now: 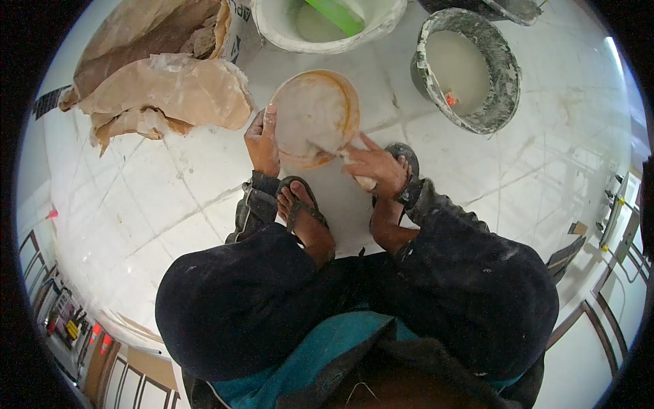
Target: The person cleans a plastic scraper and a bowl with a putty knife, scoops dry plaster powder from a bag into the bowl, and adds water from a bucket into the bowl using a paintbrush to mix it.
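An orange-rimmed round bowl (310, 116) holds a pale, smooth mixture and sits above the tiled floor, just ahead of my feet. My left hand (263, 142) grips the bowl's left rim, thumb on top. At the bowl's lower right, my right hand (376, 165) is closed round the pale handle of a tool. The tool's thin end reaches into the mixture near the right rim and is partly blurred. Some of the fingers on my right hand are stretched out.
A torn brown paper sack (163, 92) lies at the upper left. A white-crusted tub (272, 31) with a green object (340, 17) stands ahead. At the upper right is a dark bucket (502, 102) of cloudy liquid. My sandalled feet flank the floor below the bowl.
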Demonstrator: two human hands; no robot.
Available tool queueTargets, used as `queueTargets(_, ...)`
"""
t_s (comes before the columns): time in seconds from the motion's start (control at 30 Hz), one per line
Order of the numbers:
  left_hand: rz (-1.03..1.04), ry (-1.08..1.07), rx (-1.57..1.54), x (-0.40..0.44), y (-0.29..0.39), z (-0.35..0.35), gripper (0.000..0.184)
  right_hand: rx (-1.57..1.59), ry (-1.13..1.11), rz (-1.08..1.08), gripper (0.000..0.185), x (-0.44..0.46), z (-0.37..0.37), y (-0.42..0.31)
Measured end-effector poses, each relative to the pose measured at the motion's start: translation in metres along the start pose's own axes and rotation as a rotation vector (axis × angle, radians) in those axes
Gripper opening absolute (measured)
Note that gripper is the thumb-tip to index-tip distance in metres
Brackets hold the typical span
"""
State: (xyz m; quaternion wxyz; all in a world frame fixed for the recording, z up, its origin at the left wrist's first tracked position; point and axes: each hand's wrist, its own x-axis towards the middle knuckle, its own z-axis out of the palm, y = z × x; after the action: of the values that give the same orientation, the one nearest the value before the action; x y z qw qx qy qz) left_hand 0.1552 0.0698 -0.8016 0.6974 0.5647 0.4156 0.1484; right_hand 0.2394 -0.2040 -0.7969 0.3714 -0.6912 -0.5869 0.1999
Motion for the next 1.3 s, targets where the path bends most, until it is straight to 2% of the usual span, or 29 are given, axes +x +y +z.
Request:
queueTargets(0.13, 0.055, -0.011, 0.021, -0.009, 0.008, 0.009, 0.045, -0.13, 0.107, 0.106, 0.04, 0.018, -0.011, 0.008)
queueTargets(0.2, 0.0, 0.024, -0.063, -0.01, 0.013, 0.015, 0.047, 0.068, 0.254, -0.024, 0.045, 0.013, 0.013, 0.024)
queueTargets(0.23, 0.002, 0.025, -0.062, -0.01, 0.013, 0.014, 0.047, 0.069, 0.255, -0.026, 0.045, 0.007, 0.019, 0.022)
queueTargets(0.3, -0.051, 0.117, -0.033, -0.009, 0.012, 0.01, 0.047, 0.028, 0.13, -0.068, 0.048, 0.003, 0.023, 0.005)
queueTargets(0.43, -0.015, 0.062, -0.078, -0.01, 0.003, 0.008, 0.048, 0.068, -0.005, -0.045, 0.045, 0.01, -0.008, -0.004)
queueTargets(0.5, 0.049, 0.024, -0.017, -0.01, 0.005, 0.006, 0.05, 0.234, 0.294, 0.14, 0.04, 0.018, -0.018, -0.009)
queueTargets(0.53, 0.05, 0.026, -0.013, -0.01, 0.008, 0.005, 0.05, 0.238, 0.296, 0.138, 0.04, 0.023, -0.027, -0.008)
queueTargets(0.6, 0.171, -0.017, 0.109, -0.011, 0.016, 0.009, 0.05, 0.337, 0.304, 0.437, 0.037, 0.028, -0.054, -0.002)
queueTargets(0.63, 0.172, -0.015, 0.109, -0.011, 0.02, 0.011, 0.05, 0.337, 0.303, 0.435, 0.037, 0.025, -0.064, 0.004)
queueTargets(0.7, 0.195, -0.024, 0.209, -0.013, 0.03, 0.013, 0.047, 0.355, 0.159, 0.589, 0.036, 0.016, -0.081, 0.016)
queueTargets(0.73, 0.195, -0.025, 0.209, -0.014, 0.035, 0.015, 0.047, 0.355, 0.159, 0.59, 0.036, 0.012, -0.083, 0.019)
queueTargets(0.8, 0.231, -0.064, 0.288, -0.017, 0.044, 0.019, 0.047, 0.0, 0.075, 0.54, 0.037, 0.007, -0.085, 0.022)
queueTargets(0.83, 0.23, -0.065, 0.287, -0.019, 0.049, 0.022, 0.047, -0.001, 0.075, 0.541, 0.037, 0.006, -0.083, 0.022)
queueTargets(0.9, 0.222, -0.085, 0.389, -0.023, 0.059, 0.029, 0.047, -0.294, -0.006, 0.507, 0.039, 0.013, -0.082, 0.011)
queueTargets(1.0, 0.23, -0.066, 0.371, -0.025, 0.064, 0.032, 0.046, -0.359, 0.004, 0.561, 0.042, 0.013, -0.07, 0.01)
queueTargets(1.13, 0.22, 0.04, 0.266, -0.028, 0.054, 0.033, 0.044, -0.183, 0.058, 0.686, 0.038, 0.005, -0.06, 0.01)
queueTargets(1.2, 0.203, 0.128, 0.254, -0.029, 0.049, 0.032, 0.044, 0.038, 0.064, 0.734, 0.035, -0.01, -0.043, 0.02)
queueTargets(1.3, 0.212, 0.131, 0.228, -0.032, 0.046, 0.03, 0.044, -0.034, 0.098, 0.661, 0.037, -0.017, -0.031, 0.023)
